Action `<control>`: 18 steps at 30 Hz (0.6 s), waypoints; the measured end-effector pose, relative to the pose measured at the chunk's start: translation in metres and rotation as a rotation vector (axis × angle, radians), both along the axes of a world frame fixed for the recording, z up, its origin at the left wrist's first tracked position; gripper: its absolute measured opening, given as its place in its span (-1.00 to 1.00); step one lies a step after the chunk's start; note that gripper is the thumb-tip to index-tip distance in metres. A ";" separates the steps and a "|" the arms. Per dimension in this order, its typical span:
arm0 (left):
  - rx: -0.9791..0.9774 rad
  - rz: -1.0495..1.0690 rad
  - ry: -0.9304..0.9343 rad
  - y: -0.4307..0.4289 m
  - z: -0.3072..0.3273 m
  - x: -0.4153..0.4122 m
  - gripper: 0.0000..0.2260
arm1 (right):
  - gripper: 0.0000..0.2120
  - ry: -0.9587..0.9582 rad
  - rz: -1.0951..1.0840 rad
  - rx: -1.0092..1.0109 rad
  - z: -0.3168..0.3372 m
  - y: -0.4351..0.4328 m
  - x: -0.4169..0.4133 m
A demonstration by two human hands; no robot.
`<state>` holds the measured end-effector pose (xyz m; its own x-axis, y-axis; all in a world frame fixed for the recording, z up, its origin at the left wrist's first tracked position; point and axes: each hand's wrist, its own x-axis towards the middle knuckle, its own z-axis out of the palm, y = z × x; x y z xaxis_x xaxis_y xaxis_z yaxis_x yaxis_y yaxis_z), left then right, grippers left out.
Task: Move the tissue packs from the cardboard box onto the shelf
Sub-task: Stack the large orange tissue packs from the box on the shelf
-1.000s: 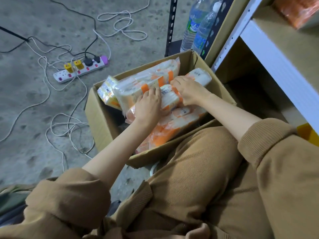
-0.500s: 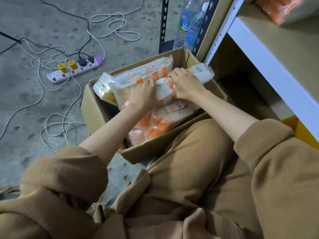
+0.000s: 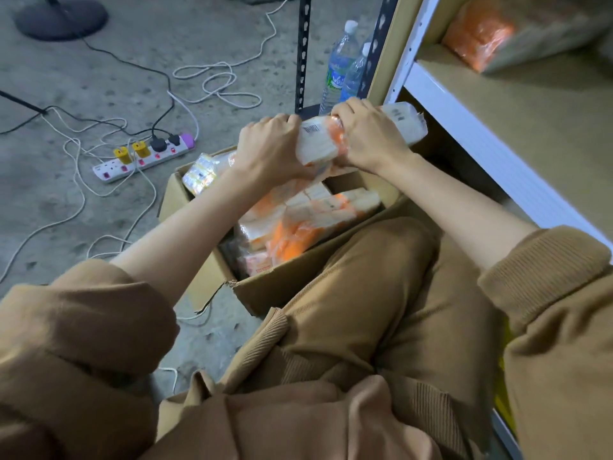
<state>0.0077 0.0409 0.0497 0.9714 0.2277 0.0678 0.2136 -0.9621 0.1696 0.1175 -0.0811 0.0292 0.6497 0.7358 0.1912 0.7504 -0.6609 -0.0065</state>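
As left hand (image 3: 268,151), right hand (image 3: 371,136) fingers (image 3: 348,109) grip tissue pack (image 3: 316,142), shelf rail (image 3: 464,127) close beside.

A cardboard box (image 3: 282,288) sits on the floor (image 3: 132,44) before the person's knee (image 3: 381,260), with tissue packs (image 3: 298,224) in it. The left hand (image 3: 268,151) and right hand (image 3: 368,134) hold one pack (image 3: 318,142) above the box. A shelf (image 3: 497,104) stands to the right, water bottles (image 3: 341,64) behind the box, and a power strip (image 3: 142,157) to its left.

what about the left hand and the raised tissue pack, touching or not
Touching. Head view: the left hand grips the raised tissue pack, fingers curled over its end.
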 end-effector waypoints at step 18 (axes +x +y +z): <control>0.085 -0.344 -0.290 -0.102 0.122 0.077 -0.34 | -0.51 -0.193 -0.350 0.095 0.143 -0.138 0.017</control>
<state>0.0852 -0.0609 0.1718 0.9277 -0.1229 0.3525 -0.1654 -0.9818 0.0931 0.1347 -0.2196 0.1717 0.8033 0.4500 0.3901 0.4738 -0.8798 0.0392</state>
